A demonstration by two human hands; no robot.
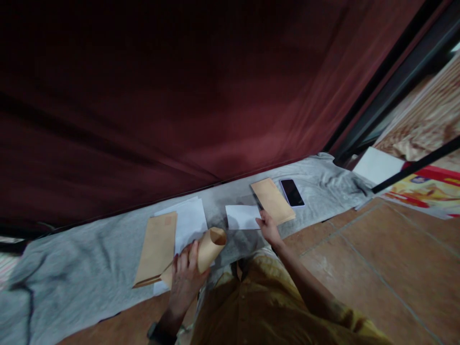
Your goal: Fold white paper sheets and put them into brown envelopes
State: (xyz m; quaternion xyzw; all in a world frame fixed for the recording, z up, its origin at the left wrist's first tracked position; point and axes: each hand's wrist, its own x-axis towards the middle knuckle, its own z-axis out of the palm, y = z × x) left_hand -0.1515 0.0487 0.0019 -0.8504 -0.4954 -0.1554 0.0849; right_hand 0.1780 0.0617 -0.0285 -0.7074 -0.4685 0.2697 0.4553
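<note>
Brown paper envelope (210, 247), mouth bowed open, contents not readable from here, sits under left hand's (187, 273) curled grip, right hand (269, 229) pinching white paper (242, 218) at its 2 o'clock, envelope pile (158, 247) at 9, second pile (273, 199) and phone (292, 192) beyond at 2.

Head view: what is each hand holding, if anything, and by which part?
The left hand holds a bulged-open brown envelope around its body, behind the open mouth; the right hand holds a white paper at its right edge.
</note>
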